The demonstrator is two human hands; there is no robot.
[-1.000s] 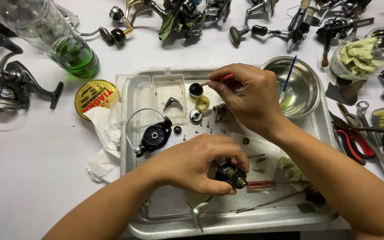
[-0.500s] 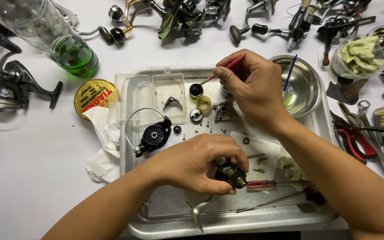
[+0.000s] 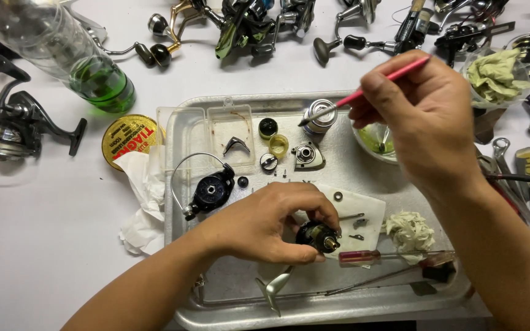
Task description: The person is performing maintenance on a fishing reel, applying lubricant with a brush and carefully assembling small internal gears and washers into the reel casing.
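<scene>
My left hand (image 3: 265, 224) grips a small black reel body (image 3: 315, 236) with a brass shaft end, low over the metal tray (image 3: 338, 306). My right hand (image 3: 421, 116) is raised above the tray's right side and pinches a thin red-handled brush (image 3: 369, 92), its tip pointing left toward a silver spool (image 3: 320, 116). A black rotor with a wire bail (image 3: 210, 190) lies left of my left hand. Small parts lie around: a grey side plate (image 3: 308, 155), a yellow ring (image 3: 278, 146), a black cap (image 3: 268, 127).
A clear parts box (image 3: 216, 132) sits in the tray's back left. A red-handled screwdriver (image 3: 375, 255) and crumpled wipe (image 3: 409, 232) lie front right. A bottle with green liquid (image 3: 96, 79), a yellow tin (image 3: 129, 138), several fishing reels (image 3: 13, 125) and red pliers surround the tray.
My right hand has lifted with the brush from the small parts at the tray's middle, up and to the right. My left hand has kept the reel body in place.
</scene>
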